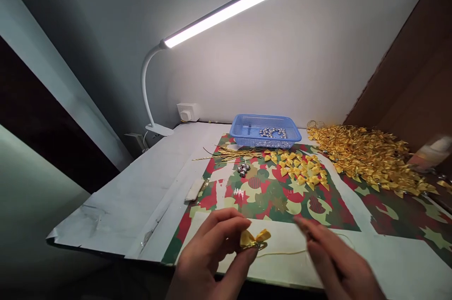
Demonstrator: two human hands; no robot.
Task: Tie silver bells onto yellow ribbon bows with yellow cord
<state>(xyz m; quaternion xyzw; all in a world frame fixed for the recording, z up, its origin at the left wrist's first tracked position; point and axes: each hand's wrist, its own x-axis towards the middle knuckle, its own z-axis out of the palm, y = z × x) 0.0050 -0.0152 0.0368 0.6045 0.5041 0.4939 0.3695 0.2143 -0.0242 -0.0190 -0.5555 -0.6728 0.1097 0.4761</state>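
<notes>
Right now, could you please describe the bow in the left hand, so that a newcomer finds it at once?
From the blue basket, come nearer, past the loose bows, to the left hand. The yellow bow is pinched there. Unlike the loose ones, which lie on the patterned sheet, it is held.

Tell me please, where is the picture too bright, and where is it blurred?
Head view, brightness: the long white bar-shaped lamp looks overexposed; head view, blur: the right hand is smeared, while the left hand and its yellow ribbon bow look clearer.

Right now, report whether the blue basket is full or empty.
Neither: silver beads lie in the basket, with bare space beside them.
</notes>
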